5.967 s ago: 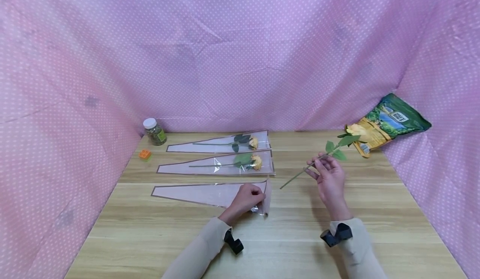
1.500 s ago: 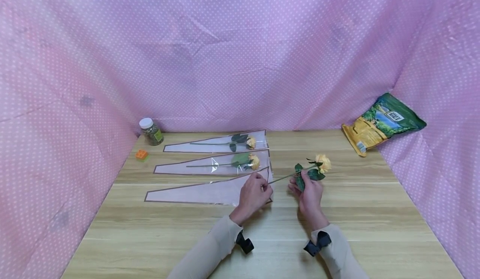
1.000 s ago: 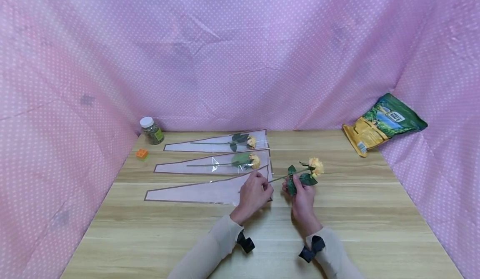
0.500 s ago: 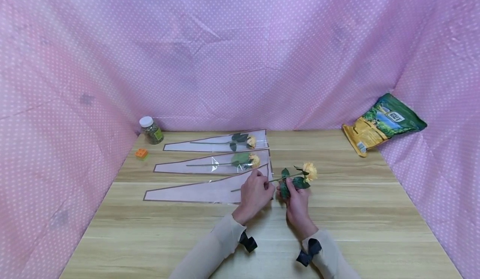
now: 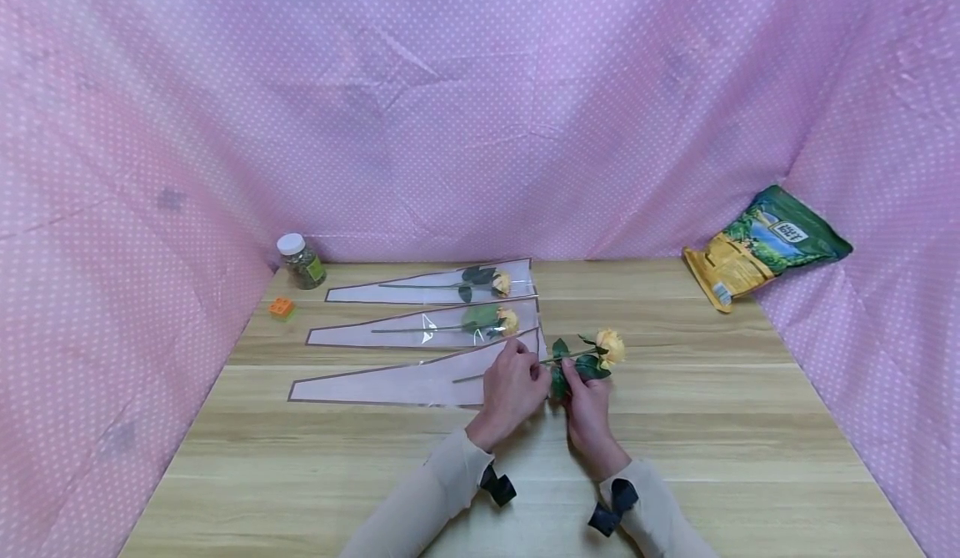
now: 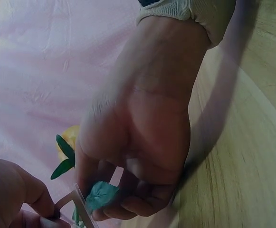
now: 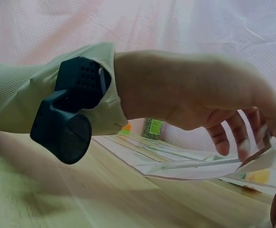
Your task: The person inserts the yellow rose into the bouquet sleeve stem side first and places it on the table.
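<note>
A yellow artificial rose [image 5: 611, 347] with green leaves is in my right hand [image 5: 589, 418], the thumb and fingers pinching the stem near the leaves. Its stem passes behind my left hand [image 5: 516, 387] and shows again within the nearest clear, brown-edged flower sleeve [image 5: 375, 384]. The bloom and leaves are outside, right of the sleeve's wide mouth. My left hand pinches that mouth's edge; the right wrist view shows its fingertips on the lifted brown border [image 7: 257, 156]. In the left wrist view, a green leaf [image 6: 102, 194] lies against my right hand's fingers.
Behind lie two more sleeves, the middle one [image 5: 352, 337] and the far one [image 5: 352, 294], each with a yellow rose inside. A jar with a white lid [image 5: 302, 262] and an orange-green toy block [image 5: 282, 308] stand back left. A green-yellow bag [image 5: 768, 245] leans back right.
My right hand took the rose from beside the bag and carried it left to the sleeve. The stem has slid further leftward inside. My left hand has kept its pinch on the mouth.
</note>
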A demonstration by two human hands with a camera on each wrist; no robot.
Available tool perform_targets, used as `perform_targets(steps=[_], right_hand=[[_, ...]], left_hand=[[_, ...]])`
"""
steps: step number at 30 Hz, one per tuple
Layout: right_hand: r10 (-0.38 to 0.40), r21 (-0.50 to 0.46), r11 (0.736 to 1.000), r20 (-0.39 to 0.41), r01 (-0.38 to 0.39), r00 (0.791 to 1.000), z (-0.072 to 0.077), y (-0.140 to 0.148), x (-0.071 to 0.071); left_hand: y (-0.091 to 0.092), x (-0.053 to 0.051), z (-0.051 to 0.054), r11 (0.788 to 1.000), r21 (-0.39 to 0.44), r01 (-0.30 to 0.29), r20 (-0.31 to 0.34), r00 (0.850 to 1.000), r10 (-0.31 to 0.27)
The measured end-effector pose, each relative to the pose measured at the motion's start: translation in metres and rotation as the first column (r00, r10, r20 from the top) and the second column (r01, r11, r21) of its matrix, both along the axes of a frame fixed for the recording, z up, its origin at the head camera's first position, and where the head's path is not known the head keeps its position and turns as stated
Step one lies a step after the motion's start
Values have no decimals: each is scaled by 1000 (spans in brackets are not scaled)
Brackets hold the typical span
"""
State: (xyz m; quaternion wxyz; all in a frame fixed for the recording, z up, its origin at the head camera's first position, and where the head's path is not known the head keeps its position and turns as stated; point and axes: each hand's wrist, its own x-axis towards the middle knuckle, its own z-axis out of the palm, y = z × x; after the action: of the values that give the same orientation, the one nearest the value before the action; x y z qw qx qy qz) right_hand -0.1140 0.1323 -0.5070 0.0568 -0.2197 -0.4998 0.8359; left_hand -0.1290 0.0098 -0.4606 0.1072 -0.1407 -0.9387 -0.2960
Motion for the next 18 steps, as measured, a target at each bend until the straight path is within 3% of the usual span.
perform_targets(steps=[7,18], right_hand=[[-5,60,998,31,3,1000,1,-4,-1],[77,-42,996,-43,-79,996,11,6,1]], left_hand=[[1,1,-1,1000,4,7,-40,999,-6],[1,3,-2,1000,5,12,-75,997,-11]])
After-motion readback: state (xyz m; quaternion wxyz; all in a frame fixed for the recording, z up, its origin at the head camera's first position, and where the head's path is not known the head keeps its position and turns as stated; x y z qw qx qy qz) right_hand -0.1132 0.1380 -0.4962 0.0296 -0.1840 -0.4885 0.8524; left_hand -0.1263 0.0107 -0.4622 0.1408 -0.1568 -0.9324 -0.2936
